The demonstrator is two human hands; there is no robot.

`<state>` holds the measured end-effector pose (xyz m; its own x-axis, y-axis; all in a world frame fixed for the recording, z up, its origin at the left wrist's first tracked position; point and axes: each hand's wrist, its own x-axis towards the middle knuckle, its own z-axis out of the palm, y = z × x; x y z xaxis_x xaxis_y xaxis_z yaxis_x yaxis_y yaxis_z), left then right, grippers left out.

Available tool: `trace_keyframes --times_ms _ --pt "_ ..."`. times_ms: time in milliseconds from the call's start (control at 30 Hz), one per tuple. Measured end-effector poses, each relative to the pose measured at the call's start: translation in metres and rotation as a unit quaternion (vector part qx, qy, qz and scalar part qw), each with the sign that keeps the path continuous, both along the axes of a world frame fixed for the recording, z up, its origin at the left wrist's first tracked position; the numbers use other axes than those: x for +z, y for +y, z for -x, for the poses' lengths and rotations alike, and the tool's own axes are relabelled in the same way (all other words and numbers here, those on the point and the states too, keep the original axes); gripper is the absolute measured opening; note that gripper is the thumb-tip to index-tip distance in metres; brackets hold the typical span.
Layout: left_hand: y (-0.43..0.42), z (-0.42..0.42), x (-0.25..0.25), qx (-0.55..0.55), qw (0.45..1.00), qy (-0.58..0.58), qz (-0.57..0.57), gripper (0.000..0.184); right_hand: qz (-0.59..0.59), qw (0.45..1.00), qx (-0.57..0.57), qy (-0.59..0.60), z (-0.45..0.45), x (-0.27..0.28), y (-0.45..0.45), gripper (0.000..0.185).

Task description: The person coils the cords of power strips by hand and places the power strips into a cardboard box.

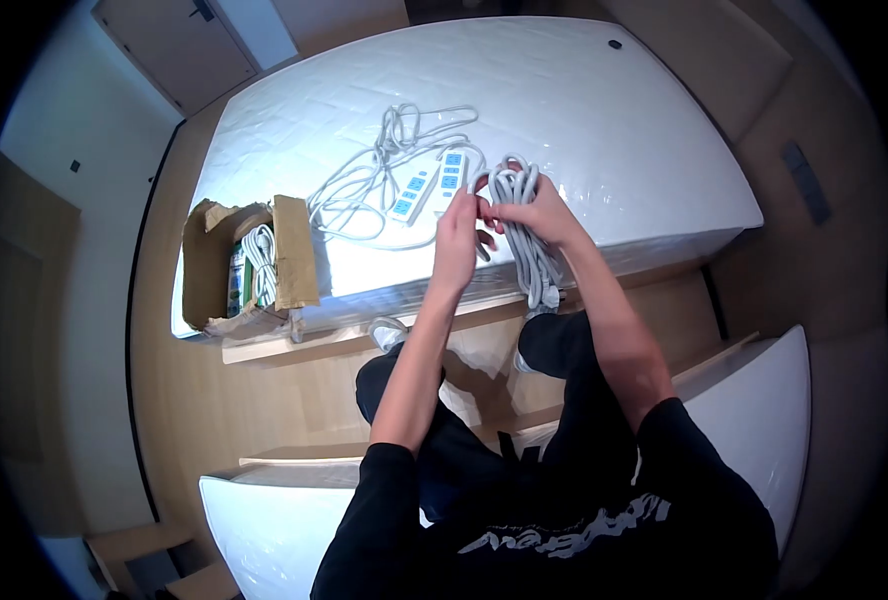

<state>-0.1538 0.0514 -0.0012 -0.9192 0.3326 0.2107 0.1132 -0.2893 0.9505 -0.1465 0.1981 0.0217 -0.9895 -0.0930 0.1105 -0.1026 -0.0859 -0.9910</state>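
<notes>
A folded bundle of grey-white power cord (530,250) hangs from my right hand (536,214), whose fingers are closed around its upper part. The plug (547,297) dangles at the bundle's lower end. Close beside it, my left hand (456,240) has its fingertips pinched at the cord next to the bundle; the exact grip is partly hidden. Two white power strips with blue socket faces lie on the mattress just beyond my left hand: one strip (452,170) nearer the hands, the other strip (411,198) tilted to its left. Loose, tangled cord (389,150) spreads behind and left of them.
An open cardboard box (296,250) stands at the mattress's left front edge, holding a coiled white cord (261,262). The plastic-covered mattress (614,130) rests on a low wooden base. A small dark object (615,44) lies at its far right. Another wrapped mattress (264,520) is behind me.
</notes>
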Motion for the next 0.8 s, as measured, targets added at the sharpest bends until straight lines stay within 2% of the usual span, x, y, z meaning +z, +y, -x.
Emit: trace_keyframes --times_ms 67,100,167,200,267,300,367,467,533,600,667,733,800 --pt "0.006 0.004 -0.015 0.026 0.998 0.042 0.032 0.047 0.035 0.999 -0.009 0.003 0.004 -0.004 0.0 0.038" --pt "0.01 0.003 -0.014 0.027 0.998 0.044 0.029 0.047 0.013 0.999 -0.033 -0.003 0.011 -0.011 -0.003 0.04" --pt "0.015 0.0 -0.015 0.01 0.997 0.076 0.027 0.063 0.026 0.999 -0.036 -0.009 0.014 -0.023 -0.003 0.039" --pt "0.014 0.001 -0.014 0.01 0.997 0.076 0.027 0.063 0.042 0.998 -0.043 -0.017 0.012 -0.023 -0.005 0.039" --pt "0.009 0.005 -0.011 -0.072 0.996 -0.02 -0.039 0.071 0.03 0.999 -0.025 -0.017 0.014 -0.026 -0.006 0.042" --pt "0.008 0.007 -0.012 -0.063 0.997 -0.036 -0.025 0.074 0.019 0.999 -0.041 0.001 0.013 -0.028 -0.01 0.047" --pt "0.005 0.008 -0.016 -0.064 0.998 -0.019 -0.014 0.075 0.002 0.997 -0.064 0.039 0.007 -0.029 -0.017 0.06" --pt "0.0 0.002 -0.01 -0.073 0.997 0.021 0.024 0.077 -0.023 0.998 -0.057 0.035 0.002 -0.022 -0.015 0.064" --pt "-0.005 -0.006 0.001 -0.099 0.993 -0.021 0.068 0.076 -0.017 0.998 -0.047 0.031 0.001 -0.023 -0.017 0.066" --pt "-0.006 0.0 -0.012 -0.105 0.992 -0.024 0.058 0.073 0.014 0.999 -0.022 0.021 -0.004 -0.021 -0.019 0.065" --pt "-0.002 0.01 -0.024 -0.033 0.998 -0.007 0.058 0.07 -0.007 0.998 -0.038 0.048 -0.006 -0.025 -0.03 0.064" --pt "-0.006 0.019 -0.028 -0.025 0.998 -0.021 0.045 0.068 -0.061 0.991 -0.101 0.061 -0.014 -0.018 -0.046 0.064" --pt "-0.012 0.02 -0.032 -0.095 0.985 -0.142 -0.015 0.07 -0.073 0.989 -0.115 0.061 -0.011 -0.025 -0.046 0.065"
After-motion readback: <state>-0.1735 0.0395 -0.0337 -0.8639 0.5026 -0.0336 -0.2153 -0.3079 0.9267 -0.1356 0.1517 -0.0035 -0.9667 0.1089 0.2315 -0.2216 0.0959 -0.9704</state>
